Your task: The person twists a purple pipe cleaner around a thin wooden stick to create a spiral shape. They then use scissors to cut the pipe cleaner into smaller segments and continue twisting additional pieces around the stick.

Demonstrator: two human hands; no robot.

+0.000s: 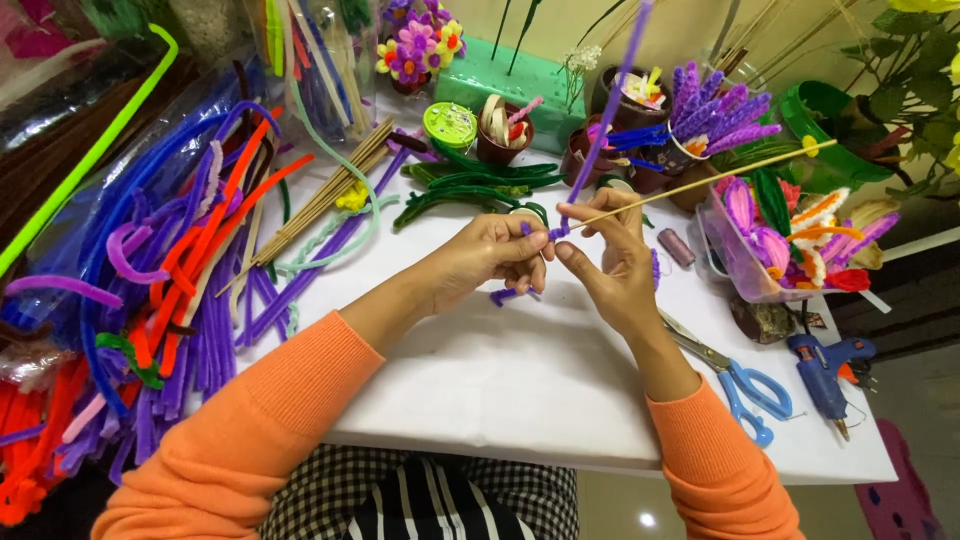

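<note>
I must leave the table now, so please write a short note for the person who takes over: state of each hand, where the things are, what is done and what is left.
Left hand: pinches the near end of the wooden stick, where the wrap begins.
Right hand: holds the purple pipe cleaner against the stick; its long free end points up.
Things: both held above the white table. Scissors and glue gun lie to the right, spare pipe cleaners to the left.
Done: only a short wrap at the stick's end.
Left: most of the stick is bare.
</note>
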